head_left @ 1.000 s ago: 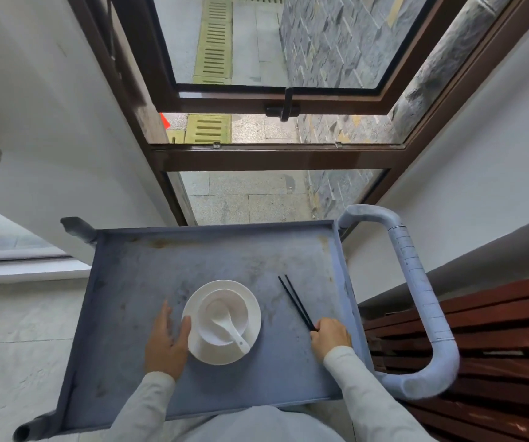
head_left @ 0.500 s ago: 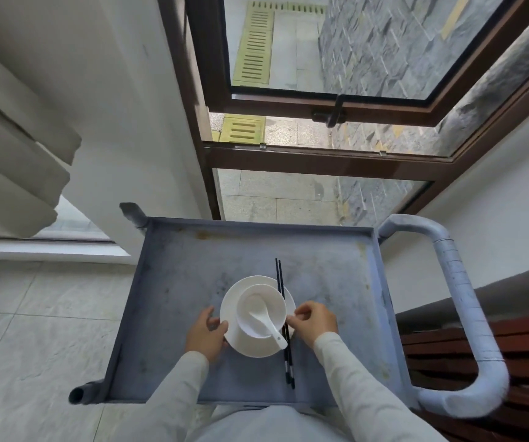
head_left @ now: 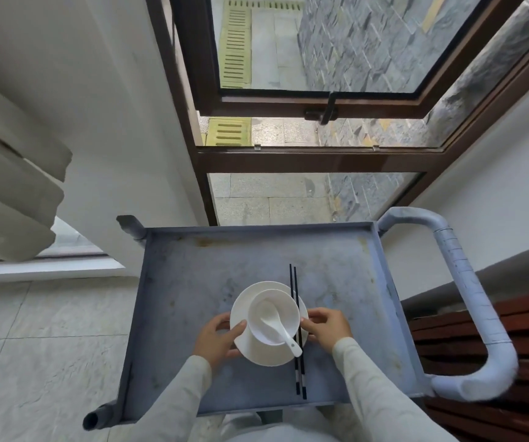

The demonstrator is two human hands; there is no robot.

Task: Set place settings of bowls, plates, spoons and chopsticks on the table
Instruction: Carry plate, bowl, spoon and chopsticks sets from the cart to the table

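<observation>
Grey metal cart tray (head_left: pixel 193 282) fills the lower frame, worn and stained, raised rim all round, pale padded push handle (head_left: pixel 467 301) curving off its right side. Brown-framed window (head_left: pixel 314 157) behind it, stone paving and a yellow drain grate outside; white wall and pale floor tiles left, dark red wooden slats (head_left: pixel 486 339) right, just beside the handle.

White plate (head_left: pixel 268 354) sits on the tray, near centre toward the near edge, white bowl (head_left: pixel 272 317) stacked on it, white spoon (head_left: pixel 277 327) lying in the bowl with its handle sticking out over the near-right rim. Black chopsticks (head_left: pixel 298 371) lie side by side across the plate's right edge, running far-to-near, tips well past the plate both ways (they cross under the spoon handle).

Left hand (head_left: pixel 217 341) grips the plate's left rim, thumb on top, fingers curled beneath. Right hand (head_left: pixel 328 325) at the plate's right rim, fingertips bunched against the rim and chopsticks; whether it pinches the chopsticks or only the rim, cannot tell. Both sleeves pale, long.
</observation>
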